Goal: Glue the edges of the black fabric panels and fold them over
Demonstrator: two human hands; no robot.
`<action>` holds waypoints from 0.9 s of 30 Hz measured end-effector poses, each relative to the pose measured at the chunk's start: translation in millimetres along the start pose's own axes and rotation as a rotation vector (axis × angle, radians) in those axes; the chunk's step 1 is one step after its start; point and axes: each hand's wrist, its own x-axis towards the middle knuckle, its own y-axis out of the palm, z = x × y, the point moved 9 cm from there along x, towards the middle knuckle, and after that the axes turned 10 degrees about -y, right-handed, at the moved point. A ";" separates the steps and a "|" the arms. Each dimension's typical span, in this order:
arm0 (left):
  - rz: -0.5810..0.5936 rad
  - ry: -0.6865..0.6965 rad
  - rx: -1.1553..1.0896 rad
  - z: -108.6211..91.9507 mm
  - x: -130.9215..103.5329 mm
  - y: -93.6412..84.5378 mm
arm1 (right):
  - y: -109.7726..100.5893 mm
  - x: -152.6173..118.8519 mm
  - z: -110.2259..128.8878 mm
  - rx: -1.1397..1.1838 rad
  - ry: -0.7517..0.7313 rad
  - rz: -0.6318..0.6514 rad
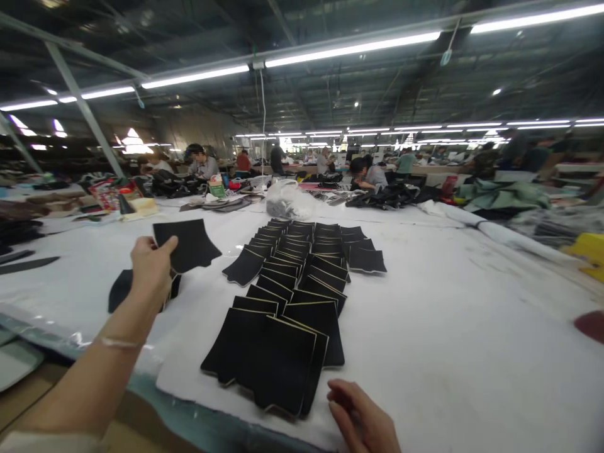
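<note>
Fingers of the left hand [151,267] are pinching a black fabric piece [189,244], lifted just left of the overlapped rows of black pieces [295,277] on the white table [472,327]. At the rows' near end, the right hand [361,418] is resting loosely curled, holding nothing. Judging by this, gripping near an edge and keeping the piece flat helps avoid disturbing the rows.

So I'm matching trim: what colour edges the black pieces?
A thin pale yellowish line edges the black pieces, clearest in the head view.
</note>
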 end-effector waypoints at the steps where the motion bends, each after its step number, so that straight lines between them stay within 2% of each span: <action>1: 0.095 -0.029 -0.198 -11.5 -23.2 1.0 | -2.5 2.0 1.7 0.054 0.015 -0.001; 3: 0.397 -0.111 -0.349 -29.2 -88.1 18.2 | -9.2 6.5 4.3 0.182 0.050 -0.024; 5: 0.646 -0.301 -0.343 -23.2 -168.4 33.8 | -17.7 9.7 7.8 0.360 0.085 -0.071; 7: 0.883 -0.502 -0.316 -2.5 -252.6 44.5 | -24.0 7.5 13.6 0.542 0.144 -0.089; 9: 1.078 -0.662 -0.280 23.6 -324.1 45.2 | -24.1 -4.2 20.4 0.642 0.272 -0.013; 10: 1.153 -0.721 -0.261 36.9 -351.5 42.0 | -23.2 -14.4 22.7 0.650 0.363 0.047; 12: 1.278 -0.804 -0.205 61.8 -389.4 32.2 | -22.3 -39.3 27.2 0.664 0.530 0.165; 15: 1.444 -0.839 -0.037 92.7 -414.1 18.7 | -22.9 -75.1 30.0 0.625 0.655 0.322; 18: 1.541 -0.772 0.176 110.1 -414.0 15.9 | -18.5 -100.9 25.7 0.530 0.685 0.464; 20: 1.591 -0.637 0.282 107.9 -407.9 22.2 | -13.7 -107.0 24.0 0.495 0.662 0.522; 23: 1.687 -0.435 0.398 96.9 -402.7 35.7 | -9.2 -102.4 25.8 0.448 0.584 0.587; 27: 1.834 -0.369 0.475 95.8 -406.7 47.2 | -14.7 -86.3 33.1 0.175 0.390 0.677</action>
